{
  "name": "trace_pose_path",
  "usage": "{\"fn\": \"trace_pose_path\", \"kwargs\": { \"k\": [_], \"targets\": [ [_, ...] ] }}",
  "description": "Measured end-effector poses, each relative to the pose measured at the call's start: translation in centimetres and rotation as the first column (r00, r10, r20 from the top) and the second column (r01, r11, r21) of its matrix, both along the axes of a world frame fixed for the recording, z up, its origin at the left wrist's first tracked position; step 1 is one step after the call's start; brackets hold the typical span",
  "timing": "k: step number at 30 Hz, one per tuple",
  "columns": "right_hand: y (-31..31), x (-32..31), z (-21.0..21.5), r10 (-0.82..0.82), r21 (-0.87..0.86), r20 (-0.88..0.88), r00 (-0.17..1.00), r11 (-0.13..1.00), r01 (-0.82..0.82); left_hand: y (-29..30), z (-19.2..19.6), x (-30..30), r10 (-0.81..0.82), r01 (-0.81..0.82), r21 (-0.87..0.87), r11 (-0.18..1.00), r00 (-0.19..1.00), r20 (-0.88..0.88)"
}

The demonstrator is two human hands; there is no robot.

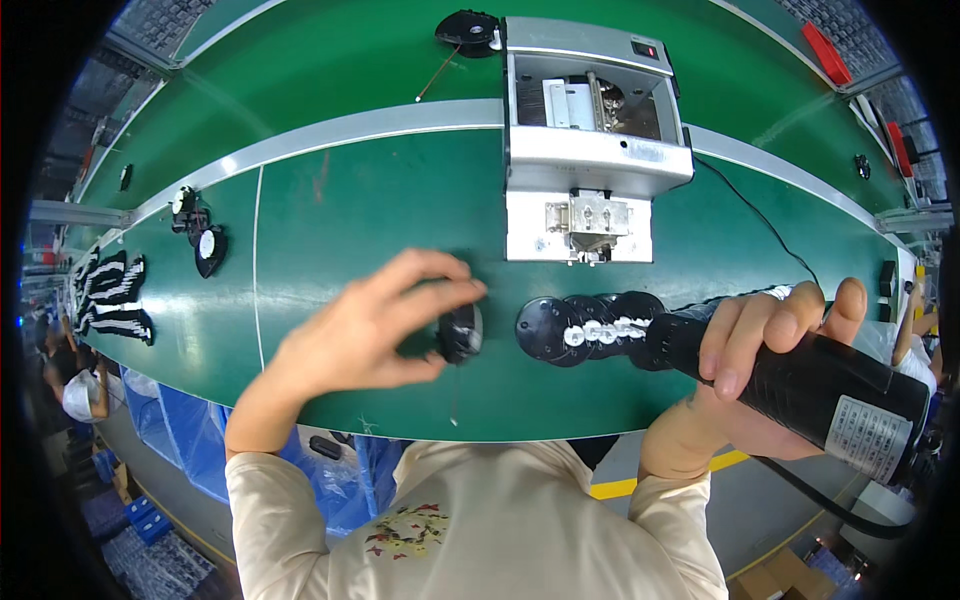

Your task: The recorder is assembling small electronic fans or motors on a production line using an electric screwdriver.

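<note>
Gripping a black corded power tool (810, 385) in a wrapped right hand (755, 335), nose toward overlapping black discs (550, 330). Curving a loosely spread left hand (375, 320) round a black oval part (459, 335) on the green bench (350, 230), can't tell if touching tbh.

- The table (350, 200) is green, with a silver rail (370, 122) along its far side.
- Behind this rail there is another green surface (300, 60).
- The floor (170, 480) is grey and has yellow lines (612, 490).
- Metal bars (80, 213) at both sides.

Yel. line (613, 490) on gry flr (738, 505)
</note>
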State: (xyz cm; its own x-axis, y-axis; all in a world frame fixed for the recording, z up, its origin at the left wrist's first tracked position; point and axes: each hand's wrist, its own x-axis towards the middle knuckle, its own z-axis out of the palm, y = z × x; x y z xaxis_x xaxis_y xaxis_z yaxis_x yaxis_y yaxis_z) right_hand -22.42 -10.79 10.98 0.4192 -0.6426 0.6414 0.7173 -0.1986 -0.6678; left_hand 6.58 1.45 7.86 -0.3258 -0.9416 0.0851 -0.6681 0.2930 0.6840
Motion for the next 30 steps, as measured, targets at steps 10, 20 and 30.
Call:
{"fn": "trace_pose_path", "kwargs": {
  "k": [10, 20, 30],
  "targets": [
    [-0.7, -0.5, -0.1, 0.094, -0.038, -0.03, 0.995, 0.995, -0.095, -0.9, -4.9, -5.0, -0.104, 0.088, -0.238, 0.967, 0.993, -0.054],
    [-0.2, -0.6, 1.4, 0.039, -0.098, -0.174, 0.984, 0.994, -0.057, -1.3, -5.1, -6.1, -0.12, 0.142, -0.316, 0.938, 0.989, 0.087],
    [-0.2, 0.8, 1.2, -0.101, -0.162, -0.213, 0.972, 0.985, 0.067, -2.0, -5.4, -6.0, -0.194, 0.192, -0.304, 0.933, 0.981, 0.024]
  ]
}}
